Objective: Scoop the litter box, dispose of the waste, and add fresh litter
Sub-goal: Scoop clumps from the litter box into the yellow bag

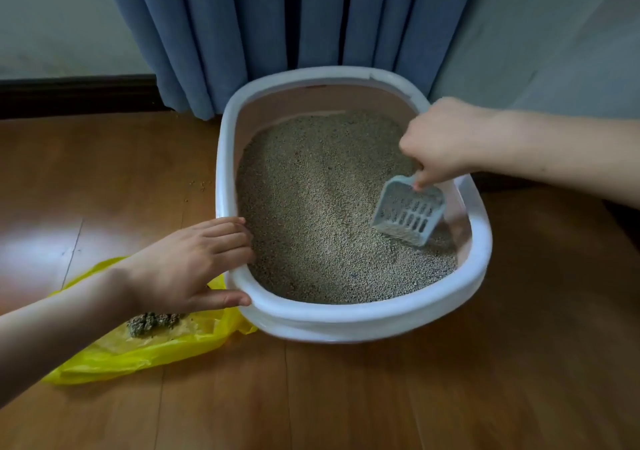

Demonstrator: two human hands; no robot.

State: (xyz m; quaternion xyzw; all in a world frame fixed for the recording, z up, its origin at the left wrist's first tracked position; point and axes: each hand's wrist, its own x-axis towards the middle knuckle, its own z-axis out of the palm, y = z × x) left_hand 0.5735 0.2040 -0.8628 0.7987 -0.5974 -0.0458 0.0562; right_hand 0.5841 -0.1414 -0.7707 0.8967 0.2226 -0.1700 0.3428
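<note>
A white-rimmed litter box (346, 321) with pink inner walls stands on the wooden floor, filled with beige granular litter (318, 207). My right hand (440, 141) grips the handle of a pale blue slotted scoop (408, 214), whose front edge digs into the litter at the box's right side. My left hand (187, 262) holds the box's left rim, fingers curled over the inside and thumb on the outside. A yellow plastic bag (145, 349) lies flat on the floor left of the box, with a clump of grey waste litter (152, 323) on it, partly hidden by my left forearm.
Blue curtains (277, 23) hang right behind the box against a pale wall with a dark baseboard (76, 92). A few stray litter grains (201, 184) lie on the floor left of the box. Wooden floor (381, 397) stretches in front.
</note>
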